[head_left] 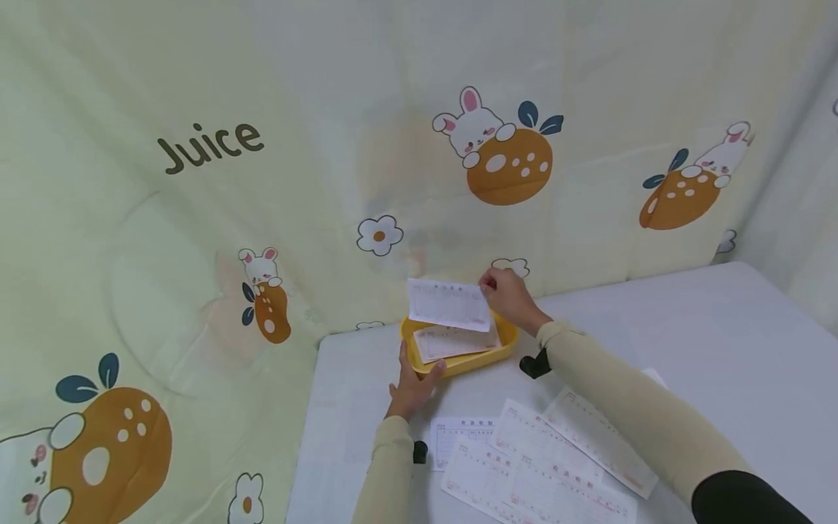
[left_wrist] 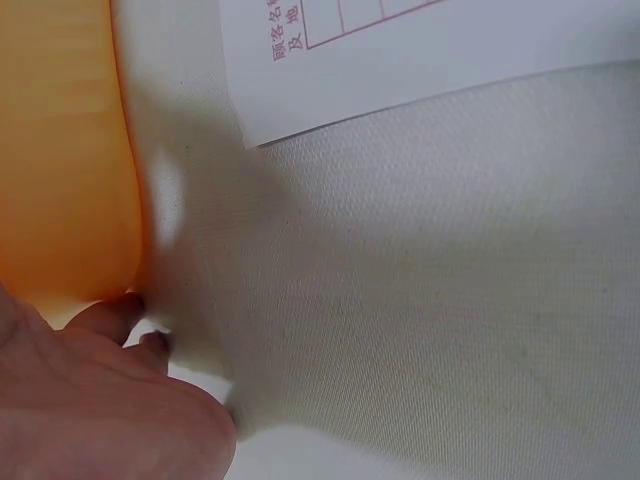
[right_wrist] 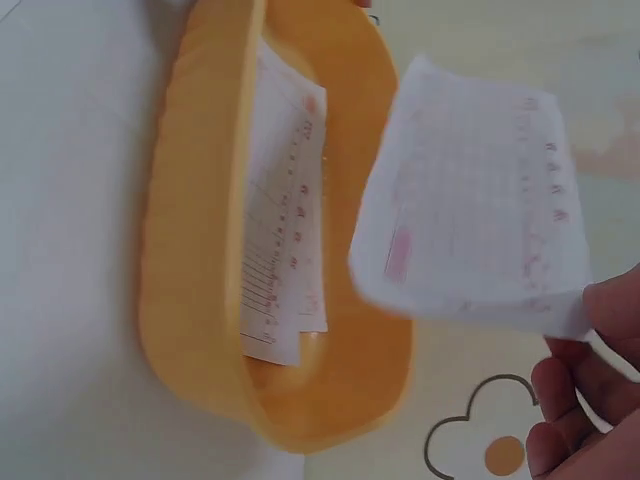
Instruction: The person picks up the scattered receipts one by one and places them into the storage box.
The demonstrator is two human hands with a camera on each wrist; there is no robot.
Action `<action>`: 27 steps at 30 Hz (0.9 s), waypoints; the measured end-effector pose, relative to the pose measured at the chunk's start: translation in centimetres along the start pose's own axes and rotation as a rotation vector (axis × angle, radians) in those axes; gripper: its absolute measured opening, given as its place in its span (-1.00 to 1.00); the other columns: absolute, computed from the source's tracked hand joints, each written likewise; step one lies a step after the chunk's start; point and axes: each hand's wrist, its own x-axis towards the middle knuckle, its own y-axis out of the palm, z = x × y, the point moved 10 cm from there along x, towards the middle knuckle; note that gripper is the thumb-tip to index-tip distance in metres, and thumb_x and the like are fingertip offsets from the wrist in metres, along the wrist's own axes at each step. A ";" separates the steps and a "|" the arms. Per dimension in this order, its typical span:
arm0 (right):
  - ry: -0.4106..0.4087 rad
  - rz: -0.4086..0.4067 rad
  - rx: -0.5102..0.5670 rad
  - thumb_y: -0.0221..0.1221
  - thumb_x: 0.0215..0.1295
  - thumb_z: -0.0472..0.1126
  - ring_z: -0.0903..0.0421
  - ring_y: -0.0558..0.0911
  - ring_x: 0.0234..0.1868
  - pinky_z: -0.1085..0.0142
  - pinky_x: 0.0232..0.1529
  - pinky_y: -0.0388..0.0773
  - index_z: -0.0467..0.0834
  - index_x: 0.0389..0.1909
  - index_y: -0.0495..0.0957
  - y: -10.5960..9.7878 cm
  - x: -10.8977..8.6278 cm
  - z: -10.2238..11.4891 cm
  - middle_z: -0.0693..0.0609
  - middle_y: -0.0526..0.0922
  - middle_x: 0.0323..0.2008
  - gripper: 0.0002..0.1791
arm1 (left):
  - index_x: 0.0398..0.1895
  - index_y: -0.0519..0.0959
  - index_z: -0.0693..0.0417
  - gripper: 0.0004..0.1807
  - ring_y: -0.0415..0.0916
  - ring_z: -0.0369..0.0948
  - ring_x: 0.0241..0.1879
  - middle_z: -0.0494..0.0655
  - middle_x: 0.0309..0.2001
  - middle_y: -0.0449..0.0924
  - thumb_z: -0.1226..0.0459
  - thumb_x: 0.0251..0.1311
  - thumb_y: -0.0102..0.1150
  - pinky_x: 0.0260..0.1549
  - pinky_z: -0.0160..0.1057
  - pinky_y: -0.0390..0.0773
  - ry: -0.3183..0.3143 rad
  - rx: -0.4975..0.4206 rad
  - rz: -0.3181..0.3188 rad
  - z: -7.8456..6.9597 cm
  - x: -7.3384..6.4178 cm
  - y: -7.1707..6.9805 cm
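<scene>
In the head view a yellow plastic basket (head_left: pixel 473 362) stands near the table's back edge. My left hand (head_left: pixel 412 391) grips its near left corner, the thumb at the front rim and a finger along the left side. Over the basket, my right hand (head_left: pixel 513 297) pinches a printed paper slip (head_left: pixel 448 304) by its right-hand corner. Seen from the right wrist, that slip (right_wrist: pixel 465 200) hangs beside the basket's opening, and other printed slips (right_wrist: pixel 285 220) lie inside the basket.
Several printed slips (head_left: pixel 484 477) lie overlapping on the white-covered table (head_left: pixel 707 349), under and beside my right forearm. A patterned curtain (head_left: pixel 314 167) hangs right behind the table. One slip's corner (left_wrist: pixel 300 110) shows near the basket in the left wrist view.
</scene>
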 end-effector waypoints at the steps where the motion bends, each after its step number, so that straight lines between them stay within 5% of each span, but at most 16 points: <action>1: -0.007 0.000 -0.015 0.15 0.54 -0.45 -0.24 0.58 -0.04 -0.13 0.14 0.55 -0.42 -0.01 0.61 0.1 -0.1 0.0 -0.29 0.67 -0.09 -0.86 | 0.77 -0.28 -0.02 0.42 -0.03 0.34 0.62 0.31 0.68 -0.01 -0.52 0.15 0.25 0.49 0.48 -0.48 -0.003 0.010 0.003 0.0 0.0 0.0; 9: 0.037 0.030 -0.062 0.17 0.59 -0.36 -0.27 0.53 0.23 -0.21 0.38 0.43 -0.39 0.25 0.56 1.3 -1.2 -0.8 -0.31 0.63 0.20 -0.68 | 0.78 -0.30 -0.09 0.28 -0.06 0.26 0.65 0.21 0.71 -0.05 -0.35 0.31 0.28 0.52 0.42 -0.50 -0.064 0.032 0.009 -0.2 -0.4 0.0; 21: 0.004 0.007 -0.029 0.20 0.56 -0.38 -0.28 0.56 0.22 -0.17 0.32 0.53 -0.38 0.19 0.60 0.1 -2.9 -1.0 -0.32 0.65 0.17 -0.72 | 0.78 -0.30 -0.07 0.25 -0.06 0.27 0.65 0.21 0.72 -0.07 -0.26 0.37 0.32 0.51 0.44 -0.47 -0.093 0.036 0.015 -1.0 -1.0 0.2; 27: -0.004 -0.008 -0.016 0.22 0.54 -0.37 -0.30 0.57 0.22 -0.18 0.32 0.52 -0.41 0.17 0.60 -1.1 -3.7 -2.1 -0.33 0.66 0.16 -0.71 | 0.78 -0.34 -0.16 0.25 -0.04 0.21 0.66 0.15 0.73 -0.08 -0.30 0.36 0.28 0.54 0.39 -0.46 -0.097 0.065 0.013 -0.3 -0.6 0.2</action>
